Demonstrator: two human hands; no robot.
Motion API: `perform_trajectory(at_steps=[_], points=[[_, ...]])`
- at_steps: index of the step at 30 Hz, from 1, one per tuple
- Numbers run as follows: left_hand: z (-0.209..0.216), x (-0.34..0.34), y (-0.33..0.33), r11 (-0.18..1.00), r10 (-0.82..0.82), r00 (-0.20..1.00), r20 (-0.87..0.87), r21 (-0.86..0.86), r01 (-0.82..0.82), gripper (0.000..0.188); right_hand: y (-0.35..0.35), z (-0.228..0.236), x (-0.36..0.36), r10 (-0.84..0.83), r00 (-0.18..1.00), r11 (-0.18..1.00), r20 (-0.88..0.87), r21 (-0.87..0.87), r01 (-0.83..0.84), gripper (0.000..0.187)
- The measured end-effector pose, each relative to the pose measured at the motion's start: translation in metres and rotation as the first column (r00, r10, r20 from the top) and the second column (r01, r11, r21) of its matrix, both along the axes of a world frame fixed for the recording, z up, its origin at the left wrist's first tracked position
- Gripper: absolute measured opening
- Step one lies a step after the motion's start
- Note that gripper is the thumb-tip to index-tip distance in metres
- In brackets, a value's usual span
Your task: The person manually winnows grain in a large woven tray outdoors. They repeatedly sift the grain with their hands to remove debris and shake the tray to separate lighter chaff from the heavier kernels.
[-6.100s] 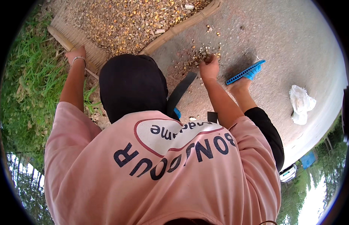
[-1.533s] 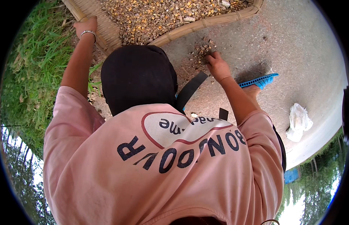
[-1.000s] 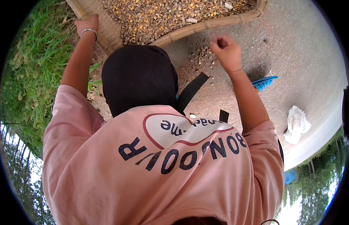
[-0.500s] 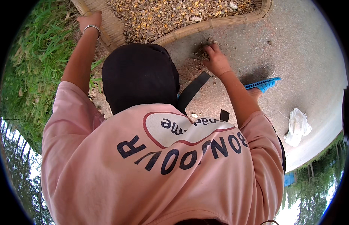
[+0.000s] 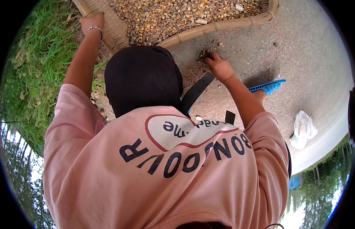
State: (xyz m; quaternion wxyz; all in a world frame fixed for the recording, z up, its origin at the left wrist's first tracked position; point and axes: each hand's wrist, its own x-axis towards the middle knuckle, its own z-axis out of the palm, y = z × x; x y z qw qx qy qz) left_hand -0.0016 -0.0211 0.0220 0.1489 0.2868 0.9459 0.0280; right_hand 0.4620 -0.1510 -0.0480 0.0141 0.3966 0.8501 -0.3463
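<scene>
The person's left hand [image 5: 91, 23] gripped the rim of a wide woven tray [image 5: 219, 26] heaped with corn kernels [image 5: 173, 15], a metal bangle [image 5: 95, 29] on its wrist. The right hand [image 5: 217, 65] pressed down on a small pile of spilled kernels and husk bits [image 5: 206, 53] on the concrete ground [image 5: 299, 49] (fingers curled over the pile; a firm grasp could not be told), just outside the tray's rim. Behind that hand lay 1 blue plastic comb-like tool [image 5: 267, 86]; farther back, a white crumpled bag [image 5: 303, 129]. Grass [image 5: 36, 68] bordered the left hand.
</scene>
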Motion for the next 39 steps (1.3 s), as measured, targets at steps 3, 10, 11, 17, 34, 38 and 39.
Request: perform_trajectory(at_steps=[3,10,11,17,34,38,39], points=[[-0.001,-0.002,-0.002,1.0,0.004,1.0,0.014,0.031,-0.005,0.088,-0.004,0.006,-0.005,0.018,0.993,1.0,0.119,-0.02,-0.016,0.023],[-0.001,-0.002,0.002,1.0,-0.009,1.0,0.013,-0.001,0.009,0.085,0.011,0.007,-0.012,-0.199,0.976,0.976,0.091,-0.077,0.206,0.018],[-0.003,-0.001,0.003,1.0,-0.015,1.0,0.02,0.008,0.014,0.085,0.019,0.017,-0.011,-0.2,0.975,0.975,0.095,-0.077,0.207,0.018],[-0.015,-0.016,-0.004,0.999,0.018,0.999,0.028,0.029,-0.019,0.095,0.115,0.155,-0.058,-0.662,0.688,0.684,-0.297,-0.615,0.393,0.012],[-0.007,-0.003,0.0,0.996,0.081,0.997,-0.016,0.044,-0.081,0.076,-0.004,-0.003,0.041,0.01,0.936,1.0,0.353,-0.03,0.001,0.019],[0.02,0.018,0.011,0.994,0.094,0.991,0.093,0.046,-0.099,0.067,0.001,0.007,0.022,-0.006,0.917,0.994,0.398,-0.101,0.05,0.017],[0.022,0.016,0.009,0.992,0.111,0.99,0.092,0.057,-0.117,0.067,0.006,0.014,0.018,-0.006,0.91,0.991,0.416,-0.118,0.061,0.015]])
